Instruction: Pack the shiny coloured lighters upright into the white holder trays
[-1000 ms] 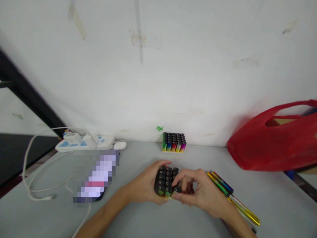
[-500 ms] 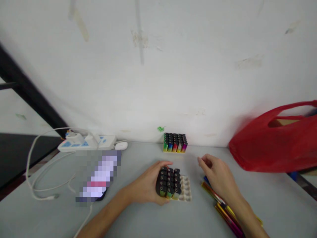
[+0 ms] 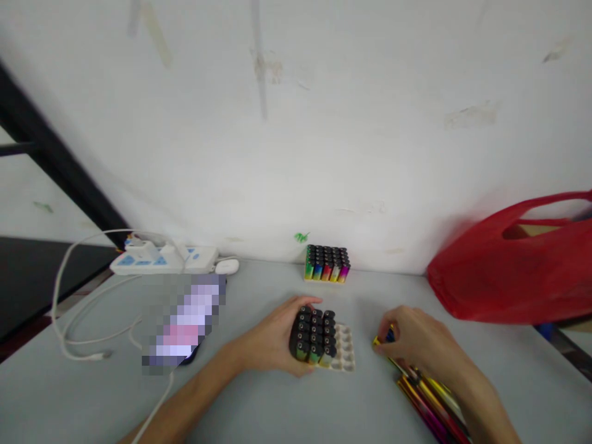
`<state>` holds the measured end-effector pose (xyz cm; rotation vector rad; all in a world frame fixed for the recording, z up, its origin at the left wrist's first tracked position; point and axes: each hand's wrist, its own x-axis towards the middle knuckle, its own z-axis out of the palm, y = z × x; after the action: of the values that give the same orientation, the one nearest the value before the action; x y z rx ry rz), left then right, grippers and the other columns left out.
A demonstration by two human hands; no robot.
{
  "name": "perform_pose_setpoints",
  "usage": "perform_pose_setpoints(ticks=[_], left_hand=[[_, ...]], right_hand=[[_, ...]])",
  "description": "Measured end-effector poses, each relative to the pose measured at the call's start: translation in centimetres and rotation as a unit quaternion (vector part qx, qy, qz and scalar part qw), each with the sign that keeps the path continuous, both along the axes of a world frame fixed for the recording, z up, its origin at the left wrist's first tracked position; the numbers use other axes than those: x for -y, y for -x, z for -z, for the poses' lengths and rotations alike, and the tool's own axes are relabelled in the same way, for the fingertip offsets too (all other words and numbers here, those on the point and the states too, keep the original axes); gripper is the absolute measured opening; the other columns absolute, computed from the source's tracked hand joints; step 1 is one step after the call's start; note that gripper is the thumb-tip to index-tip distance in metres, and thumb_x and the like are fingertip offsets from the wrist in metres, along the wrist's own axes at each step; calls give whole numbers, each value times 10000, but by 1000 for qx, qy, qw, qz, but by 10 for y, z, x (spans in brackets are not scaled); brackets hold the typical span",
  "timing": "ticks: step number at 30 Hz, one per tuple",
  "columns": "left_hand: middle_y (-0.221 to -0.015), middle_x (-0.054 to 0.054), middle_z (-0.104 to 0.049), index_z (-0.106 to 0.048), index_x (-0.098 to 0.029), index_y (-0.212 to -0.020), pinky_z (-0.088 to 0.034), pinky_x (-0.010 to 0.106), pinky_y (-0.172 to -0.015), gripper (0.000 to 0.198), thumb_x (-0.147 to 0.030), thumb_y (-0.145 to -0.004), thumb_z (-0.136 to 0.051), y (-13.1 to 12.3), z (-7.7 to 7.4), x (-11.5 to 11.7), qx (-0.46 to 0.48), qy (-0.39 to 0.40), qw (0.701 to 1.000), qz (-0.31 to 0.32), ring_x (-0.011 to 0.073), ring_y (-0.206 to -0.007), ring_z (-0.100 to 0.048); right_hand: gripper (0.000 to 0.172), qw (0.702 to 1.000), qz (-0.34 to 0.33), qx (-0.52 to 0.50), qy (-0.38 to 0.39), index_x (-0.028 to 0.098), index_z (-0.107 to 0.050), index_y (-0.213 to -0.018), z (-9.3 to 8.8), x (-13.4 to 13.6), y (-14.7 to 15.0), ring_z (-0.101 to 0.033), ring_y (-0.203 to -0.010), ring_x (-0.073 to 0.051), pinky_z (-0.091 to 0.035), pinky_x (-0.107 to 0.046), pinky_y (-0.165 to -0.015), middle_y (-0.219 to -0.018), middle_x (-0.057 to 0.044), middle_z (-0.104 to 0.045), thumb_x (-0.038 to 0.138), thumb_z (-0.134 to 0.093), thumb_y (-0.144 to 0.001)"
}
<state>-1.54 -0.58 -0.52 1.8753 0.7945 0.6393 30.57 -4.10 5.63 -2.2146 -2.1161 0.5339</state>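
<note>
A pale tray [image 3: 345, 348] with round hollows holds several black-topped lighters [image 3: 316, 336] standing upright in rows on its left part. My left hand [image 3: 282, 339] is wrapped round the left side of these lighters, thumb in front and fingers behind. To the right, my right hand [image 3: 411, 336] pinches the far end of a yellow shiny lighter [image 3: 377, 342] lying on the table. More metallic coloured lighters [image 3: 428, 407] lie beneath and beside my right wrist. The hand partly hides them.
A full block of lighters [image 3: 326, 265] stands by the wall. On the left are a power strip [image 3: 203, 262], white cables, a white earphone case [image 3: 227, 266] and a blurred phone [image 3: 189, 320]. A red bag [image 3: 499, 271] sits at the right on the grey table [image 3: 259, 401].
My right hand has moved down and toward me, and its fingers have closed on the end of a yellow lighter. My left hand keeps its hold.
</note>
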Motion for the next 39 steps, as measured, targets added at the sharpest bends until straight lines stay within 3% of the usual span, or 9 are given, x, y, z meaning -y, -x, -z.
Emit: perform_pose_setpoints(ticks=[5, 9, 13, 16, 19, 23, 27, 31, 39], left_hand=[[-1525, 142, -620, -497, -254, -1587, -444, 532, -1278, 1132, -203, -584, -1019, 0, 2, -1, 1, -12, 1000, 0, 403, -1424, -600], [-1532, 146, -621, -489, -251, -1590, -435, 540, -1283, 1137, -213, -588, -1024, 0, 2, -1, 4, -12, 1000, 2, 401, -1415, -608], [-1548, 139, -620, -472, -249, -1608, -421, 541, -1296, 1147, -208, -597, -1012, 0, 3, 0, -1, -14, 1000, 2, 392, -1427, -600], [-1561, 139, -616, -472, -252, -1609, -415, 538, -1301, 1153, -216, -595, -1019, 0, 3, -1, -2, -18, 1000, 5, 391, -1431, -601], [-1553, 139, -627, -480, -256, -1605, -443, 527, -1283, 1135, -234, -608, -1021, 0, 3, 0, 3, -22, 1000, 4, 391, -1417, -617], [-1538, 143, -640, -480, -244, -1607, -452, 532, -1275, 1142, -250, -605, -1027, -1, 2, 0, -4, -31, 1000, 2, 406, -1410, -621], [-1521, 161, -648, -474, -225, -1611, -435, 538, -1286, 1146, -264, -608, -1028, -1, 2, 0, -4, -33, 999, 0, 412, -1395, -631], [-1530, 161, -639, -483, -226, -1609, -443, 543, -1279, 1157, -243, -589, -1030, -1, 2, 1, 2, -16, 1000, 1, 415, -1405, -625], [-1559, 157, -620, -472, -233, -1610, -424, 543, -1297, 1159, -210, -589, -1020, -1, 1, 2, -2, -7, 1000, -2, 405, -1427, -608]], right_hand=[[119, 999, -14, -31, -20, 231, -818, -826, 6, -3, 11, -701, -767, -264, -343, -333, -638, -840, -80, -804, 348, -799, -815], [243, 980, -13, -178, -90, 226, -657, -782, 16, -10, 17, -646, -663, -223, -376, -329, -616, -703, -45, -726, 403, -646, -948], [331, 898, 59, -430, -69, 258, -542, -858, 28, -17, 22, -601, -491, -188, -415, -283, -488, -576, 22, -669, 551, -676, -931], [439, 815, 113, -567, -45, 211, -639, -1024, 28, -19, 24, -653, -530, -167, -454, -237, -466, -672, -22, -766, 585, -818, -882], [551, 724, 135, -677, 16, 152, -732, -1265, 19, -16, 24, -707, -649, -128, -563, -195, -583, -864, -71, -835, 464, -938, -860], [453, 632, 122, -757, 113, 138, -822, -1240, 7, -8, 28, -768, -769, -132, -653, -200, -763, -964, -91, -841, 350, -967, -867], [411, 590, 117, -783, 160, 126, -833, -1221, 5, -4, 33, -777, -746, -131, -657, -194, -738, -913, -84, -836, 297, -962, -870], [250, 581, 95, -796, 140, 152, -808, -1059, 11, -5, 38, -760, -710, -145, -628, -206, -660, -884, -72, -818, 265, -927, -870], [94, 507, 61, -852, 119, 212, -700, -875, 15, 0, 59, -425, -510, -90, -408, -197, -518, -669, 32, -596, 198, -793, -883]])
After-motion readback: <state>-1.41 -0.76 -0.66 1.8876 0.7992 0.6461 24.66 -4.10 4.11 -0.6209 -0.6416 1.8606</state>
